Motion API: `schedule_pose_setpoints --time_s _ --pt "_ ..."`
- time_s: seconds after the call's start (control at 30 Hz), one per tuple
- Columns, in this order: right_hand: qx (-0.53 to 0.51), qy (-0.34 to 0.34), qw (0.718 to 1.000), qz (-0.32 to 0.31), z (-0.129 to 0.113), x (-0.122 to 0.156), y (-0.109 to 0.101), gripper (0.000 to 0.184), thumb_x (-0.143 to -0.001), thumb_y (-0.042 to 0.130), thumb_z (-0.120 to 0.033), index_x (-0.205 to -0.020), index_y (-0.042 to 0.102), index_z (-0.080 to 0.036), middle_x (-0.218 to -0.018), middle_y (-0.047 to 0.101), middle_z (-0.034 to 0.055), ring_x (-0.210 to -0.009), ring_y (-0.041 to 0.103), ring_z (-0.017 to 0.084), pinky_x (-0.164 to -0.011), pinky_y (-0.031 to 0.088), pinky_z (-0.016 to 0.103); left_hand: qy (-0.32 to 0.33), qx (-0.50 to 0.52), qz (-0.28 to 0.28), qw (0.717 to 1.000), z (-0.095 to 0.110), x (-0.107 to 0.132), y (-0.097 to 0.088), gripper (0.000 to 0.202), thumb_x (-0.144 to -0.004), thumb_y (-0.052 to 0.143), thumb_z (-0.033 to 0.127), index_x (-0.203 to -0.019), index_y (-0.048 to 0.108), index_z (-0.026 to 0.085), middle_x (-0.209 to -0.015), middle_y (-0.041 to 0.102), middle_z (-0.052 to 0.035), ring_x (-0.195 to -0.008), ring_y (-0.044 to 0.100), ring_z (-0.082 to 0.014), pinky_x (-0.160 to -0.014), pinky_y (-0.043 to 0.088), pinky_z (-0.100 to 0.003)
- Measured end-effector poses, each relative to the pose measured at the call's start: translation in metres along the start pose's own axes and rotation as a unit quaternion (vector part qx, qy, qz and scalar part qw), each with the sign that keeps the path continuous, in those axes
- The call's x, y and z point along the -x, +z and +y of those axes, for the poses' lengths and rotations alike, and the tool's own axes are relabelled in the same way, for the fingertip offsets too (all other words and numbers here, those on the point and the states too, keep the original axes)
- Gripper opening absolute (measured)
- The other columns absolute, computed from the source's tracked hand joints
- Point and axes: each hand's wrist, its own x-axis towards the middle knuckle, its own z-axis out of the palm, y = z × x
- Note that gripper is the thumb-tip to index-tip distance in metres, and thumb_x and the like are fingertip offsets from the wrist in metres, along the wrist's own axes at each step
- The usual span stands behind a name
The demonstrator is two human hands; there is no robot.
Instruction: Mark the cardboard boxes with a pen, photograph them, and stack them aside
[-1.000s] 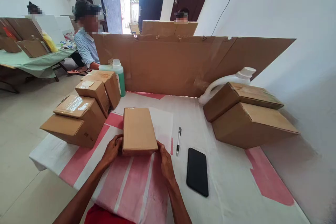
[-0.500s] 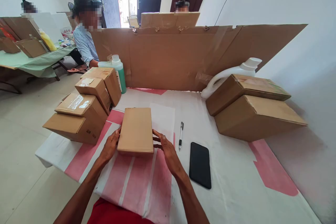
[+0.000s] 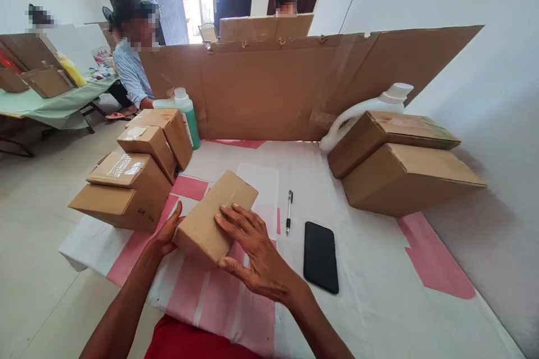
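1. Screen [image 3: 269, 90]: a cardboard wall spans 12 o'clock at the table's far edge. A person [image 3: 130, 67] sits beyond its 10 o'clock end.
2. Table [image 3: 379, 291]: it wears a white-and-pink cover that looks loose and wrinkled.
3. Pair [image 3: 404, 179]: two cartons sit askew at 2 o'clock, one on the other, with a white jug [image 3: 366, 112] touching them behind.
4. Stack [image 3: 135, 179]: four cartons lean together at 10 o'clock near the table's left edge. A green bottle [image 3: 187, 118] stands just behind.
5. Box [image 3: 214, 216]: here's the action, at 6 o'clock. It is tilted off the cover, with its long side aimed at 1 o'clock.
6. Right hand [image 3: 252, 247]: it lies open, fingers spread flat on the box's top.
7. Left hand [image 3: 166, 235]: it grips the near-left corner with the thumb up the side. The fingers are hidden beneath.
8. Risk: that flat palm only presses, so the one-corner grip could let the box slide or drop.
9. Phone [image 3: 320, 257]: it lies flat at 3 o'clock of the box, near the right wrist. A swinging forearm could knock it.
10. Pen [image 3: 288, 212]: it lies between box and phone, and a nudge could roll it.
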Motion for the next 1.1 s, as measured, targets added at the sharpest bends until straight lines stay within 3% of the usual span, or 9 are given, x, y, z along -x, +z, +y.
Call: schedule_pose_setpoints --time_s 0.2,0.4,0.5,0.6,0.7,0.8,0.9,1.0,1.1 --pt "-0.062 0.041 0.994 0.077 0.029 -0.052 -0.019 0.06 -0.104 0.022 -0.061 -0.154 0.042 -0.033 -0.164 0.038 0.0013 -0.154 0.026 0.024 -0.125 0.016 0.051 0.082 0.069 0.026 0.994 0.011 -0.002 0.005 0.073 -0.098 0.035 0.071 -0.143 0.057 0.017 -0.115 0.077 -0.0134 -0.11 0.072 -0.0296 -0.093 0.057 -0.04" --pt "-0.084 0.101 0.979 0.156 0.064 -0.108 -0.025 0.063 -0.103 0.025 -0.062 -0.147 0.052 -0.027 -0.153 0.053 0.0053 -0.144 0.041 0.026 -0.122 0.023 0.052 0.193 0.05 0.038 0.979 0.021 -0.013 0.019 0.08 -0.093 0.032 0.079 -0.134 0.06 0.017 -0.113 0.075 -0.0136 -0.1 0.072 -0.0257 -0.087 0.058 -0.037" --pt "-0.057 0.104 0.975 0.189 0.077 -0.112 -0.025 0.066 -0.101 0.027 -0.065 -0.143 0.057 -0.024 -0.144 0.061 0.0094 -0.133 0.049 0.028 -0.117 0.031 0.05 0.247 -0.035 0.058 0.967 0.025 -0.019 0.025 0.078 -0.086 0.048 0.081 -0.135 0.059 0.021 -0.111 0.072 -0.0112 -0.094 0.071 -0.0244 -0.084 0.056 -0.036" --pt "-0.035 0.111 0.967 0.225 0.08 -0.102 -0.022 0.066 -0.099 0.028 -0.067 -0.131 0.064 -0.021 -0.126 0.067 0.0125 -0.119 0.054 0.029 -0.109 0.037 0.049 0.31 -0.153 0.129 0.929 0.029 -0.029 0.035 0.076 -0.08 0.07 0.068 -0.14 0.052 0.025 -0.135 0.061 -0.0107 -0.122 0.059 -0.0276 -0.099 0.049 -0.038" --pt "-0.023 0.136 0.956 0.258 0.071 -0.083 -0.017 0.06 -0.1 0.028 -0.065 -0.113 0.068 -0.022 -0.106 0.067 0.0102 -0.102 0.057 0.027 -0.096 0.044 0.044 0.341 -0.194 0.147 0.908 0.033 -0.041 0.051 0.092 -0.071 0.074 0.073 -0.143 0.045 0.024 -0.155 0.043 -0.0126 -0.144 0.037 -0.0309 -0.114 0.038 -0.039" --pt "-0.016 0.171 0.942 0.289 0.057 -0.056 -0.011 0.053 -0.102 0.03 -0.062 -0.085 0.063 -0.024 -0.081 0.061 0.0031 -0.076 0.053 0.021 -0.077 0.044 0.037 0.334 -0.197 0.121 0.914 0.029 -0.044 0.067 0.098 -0.069 0.068 0.082 -0.141 0.041 0.022 -0.156 0.042 -0.015 -0.143 0.04 -0.0334 -0.112 0.041 -0.041" --pt "-0.045 0.231 0.922 0.306 0.047 -0.024 -0.004 0.05 -0.099 0.04 -0.065 -0.073 0.053 -0.025 -0.069 0.055 -0.001 -0.066 0.048 0.018 -0.067 0.042 0.033 0.282 -0.188 0.078 0.937 0.012 -0.04 0.077 0.078 -0.083 0.063 0.072 -0.138 0.043 0.021 -0.145 0.054 -0.0159 -0.13 0.055 -0.0339 -0.104 0.048 -0.045" --pt "-0.214 0.291 0.876 0.321 0.047 0.0 0.004 0.044 -0.09 0.056 -0.067 -0.098 0.061 -0.024 -0.096 0.069 0.0044 -0.088 0.062 0.024 -0.076 0.05 0.036 0.184 -0.143 0.023 0.972 -0.016 -0.036 0.081 0.065 -0.088 0.061 0.062 -0.136 0.047 0.021 -0.135 0.062 -0.0143 -0.122 0.062 -0.0326 -0.099 0.051 -0.045" --pt "-0.426 0.314 0.789 0.312 0.051 0.014 0.014 0.059 -0.085 0.062 -0.064 -0.129 0.054 -0.026 -0.122 0.069 0.0084 -0.102 0.068 0.029 -0.082 0.056 0.042 0.097 -0.125 0.029 0.987 -0.041 -0.032 0.083 0.065 -0.088 0.057 0.066 -0.132 0.051 0.019 -0.131 0.065 -0.0136 -0.119 0.063 -0.0326 -0.097 0.051 -0.046"
